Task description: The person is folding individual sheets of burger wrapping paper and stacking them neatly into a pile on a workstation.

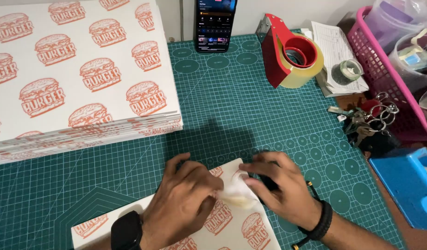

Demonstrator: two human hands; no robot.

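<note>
Covering the desk, a green cutting mat [250, 106] backs the work; a stack of burger-printed sheets [79, 74] waits at far left. One printed sheet [222, 222] lies nearest me, flattened under my left hand [185, 203], while my right hand's [278, 187] fingertips clamp its folded, crumpled white corner [239, 187].

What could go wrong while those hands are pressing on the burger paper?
1. The left hand and right hand pinch a small clear piece on the printed sheet; it might crease or stick crooked.
2. The sheet hangs near the mat's front edge and could slide off.
3. The tall paper stack close by might get nudged.
</note>
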